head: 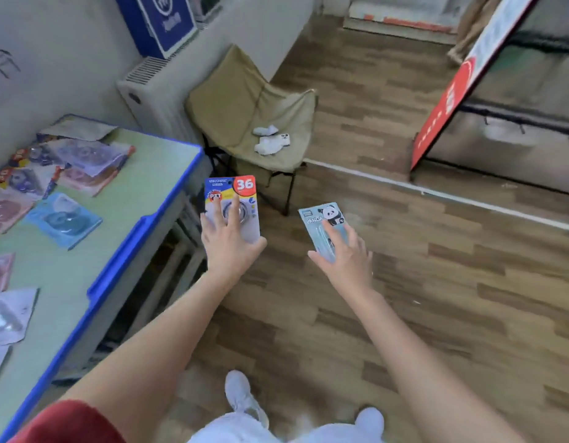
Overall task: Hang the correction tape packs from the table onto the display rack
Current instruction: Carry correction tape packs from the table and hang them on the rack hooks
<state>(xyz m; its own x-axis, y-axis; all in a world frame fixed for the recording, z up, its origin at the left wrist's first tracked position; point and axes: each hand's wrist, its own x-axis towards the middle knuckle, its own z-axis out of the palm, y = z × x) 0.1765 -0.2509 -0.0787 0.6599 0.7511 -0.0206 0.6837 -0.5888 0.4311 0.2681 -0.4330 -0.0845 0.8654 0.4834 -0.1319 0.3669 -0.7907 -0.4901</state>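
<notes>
Two hands are out in front of the person, each holding one correction tape pack above the wooden floor [420,282]. On the left, the left hand [227,239] grips the blue pack [241,190], which has a red "36" in its top corner; the fingers [235,207] lie spread over its front and the thumb is against its lower right edge. Just to the right, and apart from it, the right hand [345,255] holds the panda pack [319,219], a pale blue card with a cartoon panda, with fingers lying over its lower half and the thumb at its left edge. Both packs are upright and face the camera. Left of the blue pack is the green worktop [149,167] with its blue rim, and more packs [64,220] lie scattered flat on it, some overlapping in a loose pile. Beyond the hands is a khaki folding chair [241,100] with white cloth [270,143] on its seat. A white radiator [152,100] is against the wall behind the worktop. A red and white signboard [449,97] leans at the far right. White shoes [244,401] show at the bottom edge.
</notes>
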